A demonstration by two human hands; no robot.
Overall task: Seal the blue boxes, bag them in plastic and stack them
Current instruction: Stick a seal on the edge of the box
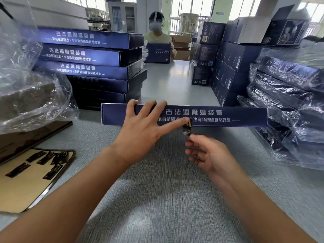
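1. Nearest us on the table [166, 199], at the left, lies the sheet [26, 181] of tan backing with dark seals on it.
2. Our right hand [205, 151] pinches the lower end of one sticker [187, 128] between thumb and forefinger.
3. Our left hand [140, 130] lies spread against the box [228, 116], fingertips at its top edge, thumb pressing the sticker's upper end onto the face.
4. The box stands on its long edge on the table, just beyond both hands.
5. We judge this to be the sealing step: the sticker is fixed at the top and loose below. Next, its free end likely needs folding under the bottom edge and rubbing flat, then the box goes into plastic.
6. The box face reads 古法透骨温经膏; the smaller line beneath is partly hidden by our hand.
7. Loose bags [26, 85] sit at the far left.
8. Behind them, the bare stack [91, 55] carries the same title, with 来自苗疆远古·专注肩颈腰腿自然修复 below.
9. At the right is the bagged stack [289, 95], its print too blurred to read.
10. Farthest off, a person [158, 37] holds another blue carton.
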